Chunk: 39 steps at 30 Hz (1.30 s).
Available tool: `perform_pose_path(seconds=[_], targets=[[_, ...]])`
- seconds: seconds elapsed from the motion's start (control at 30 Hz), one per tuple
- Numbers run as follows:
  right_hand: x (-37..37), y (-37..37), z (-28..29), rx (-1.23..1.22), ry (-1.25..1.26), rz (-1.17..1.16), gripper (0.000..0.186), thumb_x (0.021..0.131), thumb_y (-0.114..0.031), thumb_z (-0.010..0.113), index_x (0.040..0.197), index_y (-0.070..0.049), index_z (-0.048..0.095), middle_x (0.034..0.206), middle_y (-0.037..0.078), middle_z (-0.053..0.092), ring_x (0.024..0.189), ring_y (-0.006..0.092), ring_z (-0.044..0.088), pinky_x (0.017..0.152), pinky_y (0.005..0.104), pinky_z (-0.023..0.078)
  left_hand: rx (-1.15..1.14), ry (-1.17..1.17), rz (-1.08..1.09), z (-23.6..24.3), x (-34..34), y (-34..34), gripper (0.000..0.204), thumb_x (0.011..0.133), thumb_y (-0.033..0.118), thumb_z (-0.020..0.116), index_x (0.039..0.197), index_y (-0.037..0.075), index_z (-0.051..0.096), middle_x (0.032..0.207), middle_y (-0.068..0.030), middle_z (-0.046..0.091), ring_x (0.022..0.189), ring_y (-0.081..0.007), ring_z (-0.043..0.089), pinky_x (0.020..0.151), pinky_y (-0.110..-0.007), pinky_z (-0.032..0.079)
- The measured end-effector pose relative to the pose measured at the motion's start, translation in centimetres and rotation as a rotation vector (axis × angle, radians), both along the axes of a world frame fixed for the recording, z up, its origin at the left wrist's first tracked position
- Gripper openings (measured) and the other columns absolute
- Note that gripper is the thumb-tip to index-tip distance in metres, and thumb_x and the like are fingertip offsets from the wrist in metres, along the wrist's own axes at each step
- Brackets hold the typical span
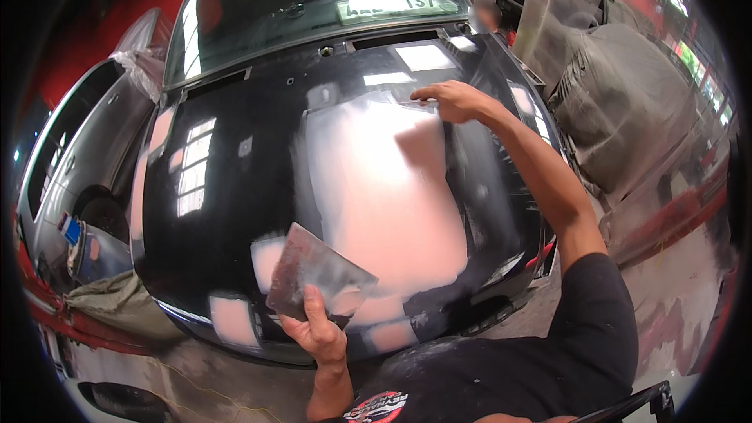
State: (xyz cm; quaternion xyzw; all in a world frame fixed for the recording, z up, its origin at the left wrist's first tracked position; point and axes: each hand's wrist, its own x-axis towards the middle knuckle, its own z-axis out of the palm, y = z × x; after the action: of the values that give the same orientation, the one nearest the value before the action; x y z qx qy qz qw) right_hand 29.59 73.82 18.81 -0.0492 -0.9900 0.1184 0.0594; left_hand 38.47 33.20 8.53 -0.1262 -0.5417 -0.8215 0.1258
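My left hand (317, 329) grips a flat, roughly square putty board (321, 270) by its near edge, thumb on top, above the front of a black car hood (258, 188). The board is smeared with greyish filler. At the far end of a large pale pink filler patch (384, 219), my right hand (458, 102) is closed, fingertips down, on a thin flat putty spreader (419, 103) seen almost edge-on. The spreader appears to touch the patch's upper edge. My hand's shadow falls on the patch. How the fingers wrap the spreader is partly hidden.
Smaller pink patches (233, 321) dot the hood's front and left edge. Beyond it is the windshield (313, 0). A grey car door or side panel (94, 141) stands left, a covered vehicle (627, 102) right. Another person (487, 17) is at the far right corner. A thin yellow cord (196, 388) crosses the floor.
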Motion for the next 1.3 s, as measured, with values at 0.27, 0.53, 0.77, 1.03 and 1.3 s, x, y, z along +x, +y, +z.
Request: perform_pose_path(seconds=[0.27, 0.53, 0.77, 1.03, 1.3], targets=[[-8.3, 2.1, -2.7, 0.258, -0.049, -0.034, 0.059, 0.073, 0.001, 0.050, 0.129, -0.014, 0.066, 0.121, 0.014, 0.068, 0.114, 0.0341, 0.062, 0.096, 0.0418, 0.049, -0.155, -0.147, -0.049, -3.1, 1.3, -3.1, 0.044, 0.100, 0.006, 0.053, 0.140, -0.007, 0.045, 0.131, -0.0142, 0.057, 0.115, -0.0199, 0.056, 0.100, -0.030, 0.043], [-8.9, 3.0, -4.7, 0.206, -0.005, 0.026, 0.053, 0.075, -0.006, 0.050, 0.124, -0.016, 0.068, 0.109, 0.018, 0.071, 0.104, 0.0379, 0.066, 0.087, 0.0448, 0.053, -0.146, -0.205, -0.086, -3.9, 1.7, -3.9, 0.046, 0.099, 0.006, 0.053, 0.142, -0.007, 0.043, 0.134, -0.0163, 0.056, 0.119, -0.0222, 0.055, 0.104, -0.034, 0.042], [4.5, -3.0, -5.6, 0.079, -0.068, -0.008, 0.055, 0.074, 0.000, 0.056, 0.127, -0.009, 0.066, 0.130, 0.014, 0.064, 0.119, 0.0355, 0.058, 0.098, 0.0421, 0.047, -0.084, -0.182, -0.272, -3.6, 2.6, -4.4, 0.048, 0.098, 0.007, 0.053, 0.143, -0.006, 0.043, 0.137, -0.0163, 0.055, 0.122, -0.0230, 0.054, 0.107, -0.035, 0.040], [24.1, -14.6, -12.3, 0.198, 0.121, -0.120, 0.065, 0.070, -0.002, 0.068, 0.133, -0.008, 0.059, 0.131, 0.010, 0.060, 0.124, 0.0278, 0.053, 0.104, 0.0423, 0.037, -0.154, -0.158, -0.440, -3.3, 2.0, -5.5, 0.047, 0.099, 0.008, 0.054, 0.142, -0.006, 0.044, 0.136, -0.0155, 0.057, 0.124, -0.0224, 0.054, 0.109, -0.035, 0.038], [28.8, -17.0, -11.2, 0.174, 0.133, -0.102, 0.059, 0.074, -0.005, 0.068, 0.132, -0.008, 0.059, 0.129, 0.009, 0.061, 0.122, 0.0283, 0.055, 0.101, 0.0436, 0.039, -0.172, -0.184, -0.476, -3.2, 2.4, -5.2, 0.048, 0.098, 0.008, 0.055, 0.142, -0.007, 0.044, 0.136, -0.0155, 0.056, 0.124, -0.0220, 0.053, 0.108, -0.035, 0.038]])
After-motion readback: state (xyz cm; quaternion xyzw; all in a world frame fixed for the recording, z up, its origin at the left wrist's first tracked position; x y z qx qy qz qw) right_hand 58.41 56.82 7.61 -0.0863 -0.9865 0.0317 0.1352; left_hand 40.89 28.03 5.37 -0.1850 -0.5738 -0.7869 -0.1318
